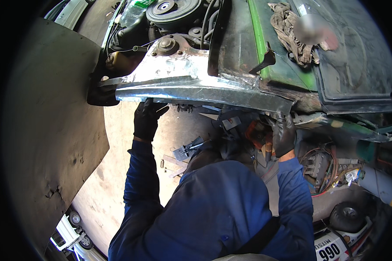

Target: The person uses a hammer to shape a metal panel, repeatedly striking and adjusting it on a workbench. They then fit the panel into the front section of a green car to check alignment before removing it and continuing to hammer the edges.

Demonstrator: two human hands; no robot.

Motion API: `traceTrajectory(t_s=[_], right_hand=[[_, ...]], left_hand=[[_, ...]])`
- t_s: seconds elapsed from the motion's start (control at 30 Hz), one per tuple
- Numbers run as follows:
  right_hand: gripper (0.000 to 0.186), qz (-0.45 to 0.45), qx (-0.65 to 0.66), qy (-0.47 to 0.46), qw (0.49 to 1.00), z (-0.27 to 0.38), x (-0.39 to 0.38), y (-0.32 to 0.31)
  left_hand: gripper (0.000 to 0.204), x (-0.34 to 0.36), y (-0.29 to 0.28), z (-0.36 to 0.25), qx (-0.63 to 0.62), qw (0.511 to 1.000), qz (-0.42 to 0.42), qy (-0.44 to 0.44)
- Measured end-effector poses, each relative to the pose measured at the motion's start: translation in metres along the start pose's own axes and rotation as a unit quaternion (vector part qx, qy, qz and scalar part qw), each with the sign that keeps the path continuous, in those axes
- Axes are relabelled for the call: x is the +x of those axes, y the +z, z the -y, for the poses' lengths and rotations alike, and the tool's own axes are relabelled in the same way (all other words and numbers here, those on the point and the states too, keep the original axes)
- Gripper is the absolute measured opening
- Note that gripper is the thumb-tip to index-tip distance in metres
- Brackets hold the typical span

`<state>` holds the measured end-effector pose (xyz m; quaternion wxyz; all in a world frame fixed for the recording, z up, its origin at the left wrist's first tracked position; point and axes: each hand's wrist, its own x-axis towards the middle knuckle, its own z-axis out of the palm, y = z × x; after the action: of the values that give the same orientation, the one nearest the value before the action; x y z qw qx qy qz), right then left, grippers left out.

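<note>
There's 1 blurred patch (309, 28) by the rag (286, 29), and bottle (131, 16) and filter housing (172, 15) run off up top!

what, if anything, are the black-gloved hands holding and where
A long, curved grey sheet-metal strip, by its lower edge: right hand near its right end; left hand touches nearer the left end, grip unclear.

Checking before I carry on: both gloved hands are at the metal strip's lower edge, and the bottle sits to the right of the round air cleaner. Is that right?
Not quite: the head view shows the bottle to the left of the round air cleaner. The left hand and right hand are indeed at the metal strip's lower edge.
</note>
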<state>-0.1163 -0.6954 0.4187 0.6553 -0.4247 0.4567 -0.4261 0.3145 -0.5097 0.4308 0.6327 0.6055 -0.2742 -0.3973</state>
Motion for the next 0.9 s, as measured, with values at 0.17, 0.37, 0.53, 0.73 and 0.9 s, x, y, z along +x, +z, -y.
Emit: traceTrajectory(t_s=[0.17,0.37,0.53,0.73,0.9], right_hand=[[0.032,-0.013,0.066,0.016,0.998,0.007,-0.005,0.011],[0.031,-0.009,-0.233,-0.078,0.969,0.011,-0.013,0.013],[0.033,-0.026,-0.036,-0.026,0.999,0.002,-0.007,0.015],[0.033,0.003,-0.142,-0.067,0.988,0.013,-0.01,0.015],[0.031,0.003,-0.063,-0.017,0.998,0.017,-0.008,0.013]], left_hand=[[0.019,0.014,-0.013,-0.002,0.014,1.0,0.008,-0.004],[0.026,0.015,-0.02,-0.004,-0.07,0.994,-0.073,-0.044],[0.034,0.01,-0.018,-0.017,-0.014,0.993,-0.119,0.0],[0.05,0.01,-0.028,-0.035,-0.057,0.985,-0.152,0.052],[0.051,0.026,-0.032,-0.026,0.498,0.85,-0.088,0.15]])
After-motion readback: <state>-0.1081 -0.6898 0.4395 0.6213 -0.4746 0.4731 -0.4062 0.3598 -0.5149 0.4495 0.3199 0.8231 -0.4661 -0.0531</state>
